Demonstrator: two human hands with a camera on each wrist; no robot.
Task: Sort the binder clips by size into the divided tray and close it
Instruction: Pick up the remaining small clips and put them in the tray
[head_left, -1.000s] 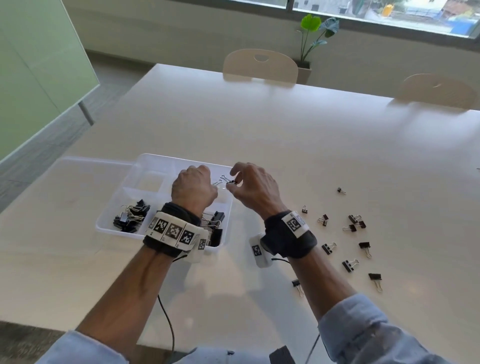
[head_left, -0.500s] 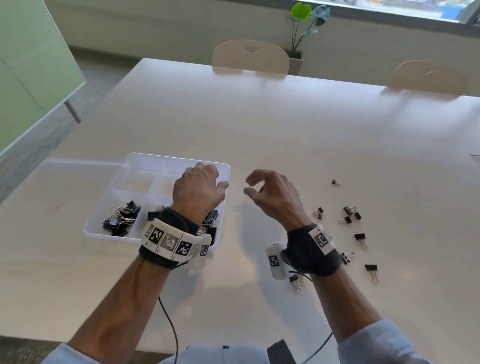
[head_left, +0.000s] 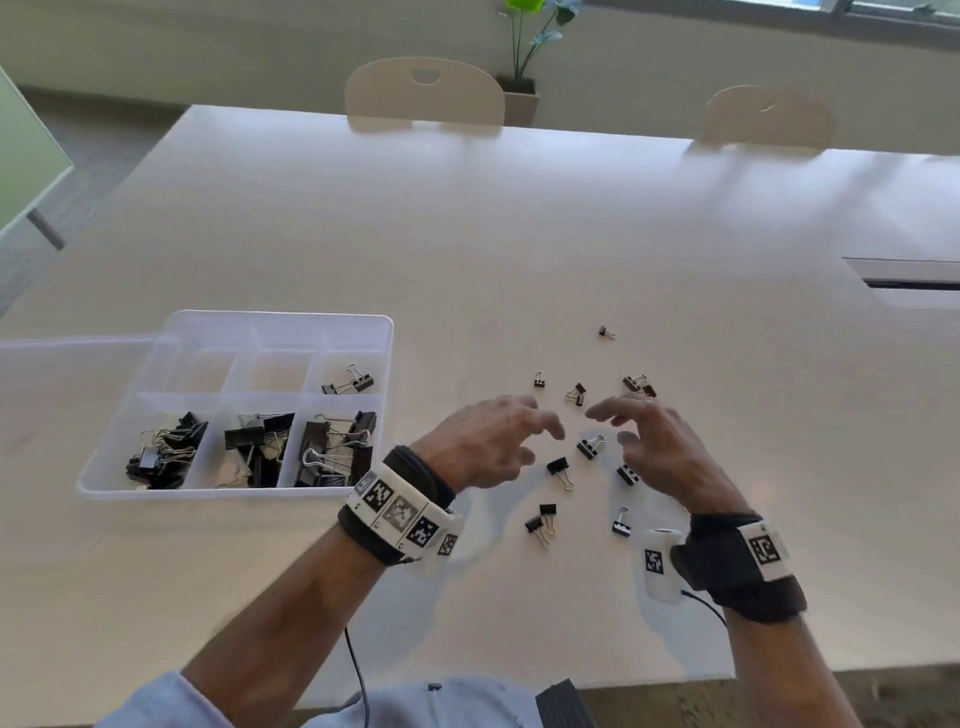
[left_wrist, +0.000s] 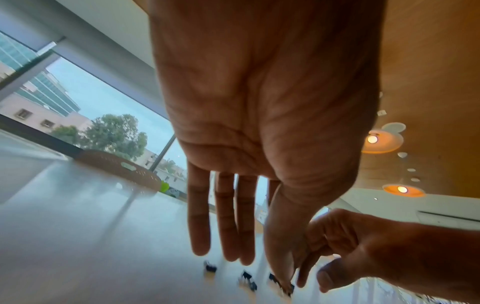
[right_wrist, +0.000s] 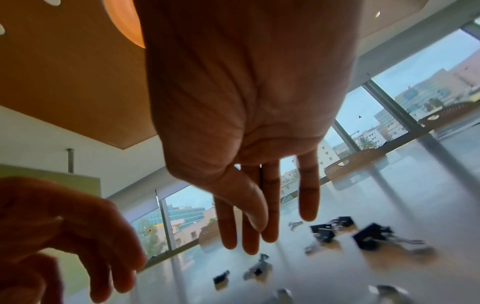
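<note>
The clear divided tray (head_left: 234, 492) sits at the left with its lid (head_left: 67, 364) folded open. Black binder clips fill its three near compartments; a few small clips (head_left: 350, 382) lie in the far right one. Loose small binder clips (head_left: 589, 446) are scattered on the table to the tray's right. My left hand (head_left: 519, 431) and right hand (head_left: 639, 421) hover side by side just above them, fingers spread and holding nothing. The left wrist view shows the left hand's straight fingers (left_wrist: 226, 236) over clips (left_wrist: 210, 267). The right wrist view shows the right hand's fingers (right_wrist: 259, 216) near clips (right_wrist: 371, 236).
The wide pale table (head_left: 519, 234) stretches far ahead, with two chairs (head_left: 423, 91) and a potted plant (head_left: 524, 62) beyond its far edge. A cable slot (head_left: 909, 283) is set into the table at the right. One tiny clip (head_left: 605, 332) lies apart, farther out.
Both hands were over the tray with a small clip pinched between them. They have let it go there and moved right, and now hover over the loose clips.
</note>
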